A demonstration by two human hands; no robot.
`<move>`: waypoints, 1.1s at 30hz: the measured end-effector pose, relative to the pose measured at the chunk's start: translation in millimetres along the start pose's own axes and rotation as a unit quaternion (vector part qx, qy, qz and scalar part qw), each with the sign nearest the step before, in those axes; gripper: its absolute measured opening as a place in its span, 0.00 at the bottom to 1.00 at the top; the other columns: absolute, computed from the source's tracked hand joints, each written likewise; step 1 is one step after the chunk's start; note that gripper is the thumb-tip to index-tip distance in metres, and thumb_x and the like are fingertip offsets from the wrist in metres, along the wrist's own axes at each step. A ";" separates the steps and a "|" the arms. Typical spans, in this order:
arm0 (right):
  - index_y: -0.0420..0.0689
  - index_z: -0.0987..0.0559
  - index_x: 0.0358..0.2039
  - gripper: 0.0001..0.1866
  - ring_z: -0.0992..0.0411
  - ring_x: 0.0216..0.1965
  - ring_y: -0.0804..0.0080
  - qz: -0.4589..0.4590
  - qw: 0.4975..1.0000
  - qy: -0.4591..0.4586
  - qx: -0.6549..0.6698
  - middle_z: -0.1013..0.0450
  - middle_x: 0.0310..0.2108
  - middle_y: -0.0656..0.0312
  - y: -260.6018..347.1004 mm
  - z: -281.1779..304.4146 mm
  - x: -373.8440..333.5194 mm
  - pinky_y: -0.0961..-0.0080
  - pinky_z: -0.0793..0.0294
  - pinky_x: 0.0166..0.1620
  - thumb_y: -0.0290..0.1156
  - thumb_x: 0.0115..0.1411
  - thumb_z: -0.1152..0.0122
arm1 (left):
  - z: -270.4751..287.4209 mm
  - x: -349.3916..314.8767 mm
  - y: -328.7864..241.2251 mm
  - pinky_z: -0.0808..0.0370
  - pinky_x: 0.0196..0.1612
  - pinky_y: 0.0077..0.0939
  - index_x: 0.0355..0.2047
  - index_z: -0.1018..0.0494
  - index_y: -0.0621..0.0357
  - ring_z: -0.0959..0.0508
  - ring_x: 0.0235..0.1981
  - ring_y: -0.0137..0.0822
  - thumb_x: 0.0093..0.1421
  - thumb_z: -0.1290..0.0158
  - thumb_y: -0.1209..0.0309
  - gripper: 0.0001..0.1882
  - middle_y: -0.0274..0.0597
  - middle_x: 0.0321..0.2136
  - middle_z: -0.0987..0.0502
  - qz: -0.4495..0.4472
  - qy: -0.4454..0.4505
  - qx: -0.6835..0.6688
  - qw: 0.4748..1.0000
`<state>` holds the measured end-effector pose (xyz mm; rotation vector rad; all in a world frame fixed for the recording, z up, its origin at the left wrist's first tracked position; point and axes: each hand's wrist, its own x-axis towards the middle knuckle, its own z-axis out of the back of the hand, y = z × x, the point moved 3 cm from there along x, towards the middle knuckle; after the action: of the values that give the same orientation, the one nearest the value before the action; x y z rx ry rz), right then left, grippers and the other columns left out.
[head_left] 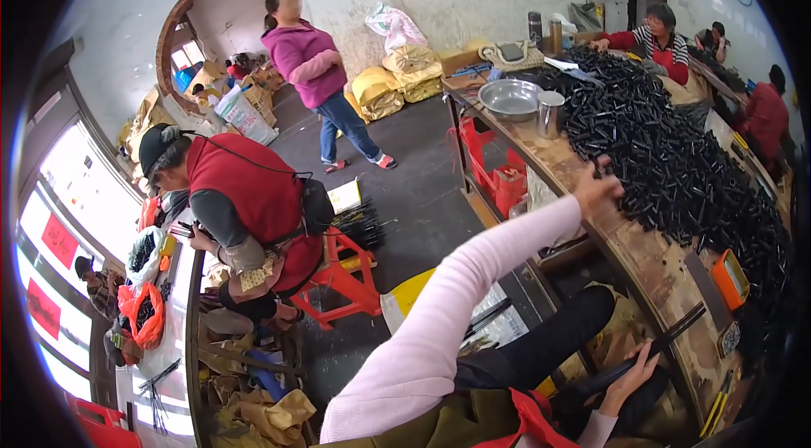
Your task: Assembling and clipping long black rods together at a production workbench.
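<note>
Hundreds of short black tubular parts (667,144) make up the heap we work from, spread along the worn brown wooden tabletop (644,255). Our left hand (598,186) is at the heap's left edge, its fingers bent and partly spread; whether they pinch a part, we cannot tell. Our right hand (632,378) is well below the heap, over our lap, closed around a bundle of long slender black rods (677,330) whose ends slant up over the tabletop's edge.

The step in hand looks like picking from the heap with the left while the right steadies the rods. To do it well, we should take parts from the loose fringe, where they lie more singly, rather than dig into the middle, which could slide. A light fingertip pinch on one part probably serves better than a full grab. Our right grip is best kept snug but not squeezing, so the rods stay together and their ends stay clear of the tabletop's edge.

We also mind the elbow: the shiny metal bowl (510,98) and the steel cup (550,115) stand just left of the heap's far part, within easy knocking range. The orange-framed box (730,277) sits against the heap's lower edge, and the yellow-handled tool (716,404) lies below it, near our right hand.
</note>
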<state>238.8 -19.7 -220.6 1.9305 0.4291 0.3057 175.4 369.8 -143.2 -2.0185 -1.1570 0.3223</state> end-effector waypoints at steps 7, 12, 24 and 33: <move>0.37 0.28 0.49 0.14 0.37 0.25 0.82 -0.036 0.998 0.042 0.022 0.34 0.25 0.68 -8.3 -22.7 -7.2 0.83 0.36 0.29 0.33 0.68 0.47 | 58.8 83.3 -170.7 0.18 0.36 0.32 0.40 0.29 0.65 0.20 0.29 0.37 0.52 0.41 0.81 0.14 0.43 0.27 0.23 -0.108 -0.113 0.011 0.988; 0.36 0.28 0.48 0.14 0.37 0.24 0.80 -0.008 1.000 0.006 -0.014 0.35 0.24 0.66 -2.9 -7.3 -2.1 0.80 0.37 0.29 0.33 0.69 0.48 | -23.4 9.7 -18.7 0.20 0.47 0.33 0.39 0.24 0.64 0.19 0.39 0.39 0.59 0.41 0.72 0.10 0.43 0.38 0.20 0.076 0.197 0.118 0.970; 0.35 0.28 0.48 0.15 0.39 0.25 0.79 0.001 0.999 -0.022 -0.043 0.35 0.25 0.66 7.3 4.8 -2.5 0.81 0.38 0.30 0.34 0.68 0.48 | -97.9 -235.8 74.3 0.24 0.29 0.20 0.35 0.28 0.64 0.20 0.25 0.26 0.66 0.49 0.67 0.11 0.36 0.22 0.22 0.042 0.248 0.388 0.887; 0.38 0.27 0.47 0.13 0.39 0.23 0.80 0.009 1.000 -0.009 -0.027 0.36 0.23 0.67 4.5 12.7 2.9 0.81 0.40 0.29 0.33 0.68 0.49 | -49.0 -276.2 115.0 0.26 0.39 0.20 0.38 0.25 0.63 0.22 0.35 0.27 0.64 0.46 0.62 0.14 0.35 0.28 0.22 0.279 0.330 0.195 0.881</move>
<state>247.3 -30.6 -221.2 1.8830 0.3884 0.3084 120.7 86.2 -235.5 -1.8284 -0.0627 0.1071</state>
